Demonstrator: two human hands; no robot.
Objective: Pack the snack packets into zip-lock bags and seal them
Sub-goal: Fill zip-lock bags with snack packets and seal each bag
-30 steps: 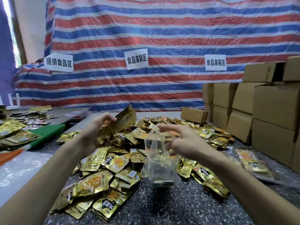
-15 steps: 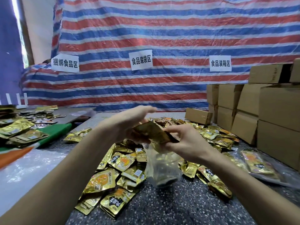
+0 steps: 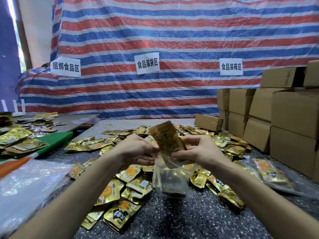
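Observation:
A gold snack packet (image 3: 166,138) stands upright with its lower end in the mouth of a clear zip-lock bag (image 3: 170,181), which hangs above the speckled table (image 3: 181,219). My left hand (image 3: 136,150) holds the bag's left lip beside the packet. My right hand (image 3: 198,150) pinches the bag's right lip and touches the packet's lower edge. Some packets show through the bag's bottom. Several loose gold packets (image 3: 120,187) lie heaped on the table around and behind both hands.
Stacked cardboard boxes (image 3: 284,118) fill the right side, with one small box (image 3: 208,122) behind the heap. A filled clear bag (image 3: 271,173) lies at the right. Clear plastic sheeting (image 3: 25,183) and a second table with more packets (image 3: 20,142) are at the left.
My left hand carried a packet from the left across to the bag. The packet now stands upright in the bag's mouth, and both hands hold the bag's lips.

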